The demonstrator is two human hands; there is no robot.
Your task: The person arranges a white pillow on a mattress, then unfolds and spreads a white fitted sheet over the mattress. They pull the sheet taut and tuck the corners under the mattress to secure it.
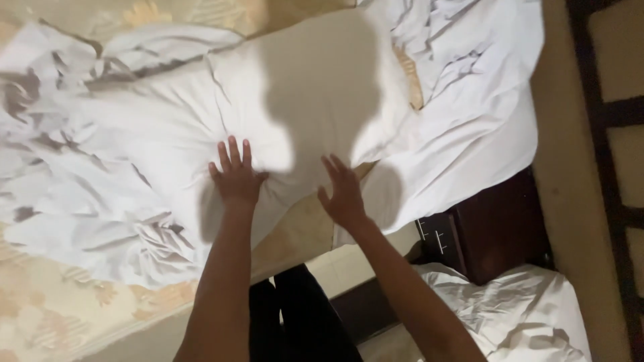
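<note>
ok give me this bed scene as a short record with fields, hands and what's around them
left hand: flat, fingers spread, pressing on the plump white fabric pillow
right hand: open, at the pillow's near edge
bedding: crumpled white cotton sheets on a beige floral-patterned mattress
beside bed: dark wooden nightstand
lighting: the person's shadow falls across the pillow

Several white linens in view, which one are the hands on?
The pillow at centre. The left hand lies flat on it and the right hand is at its edge. The crumpled sheets and bedding lie apart, untouched.
</note>
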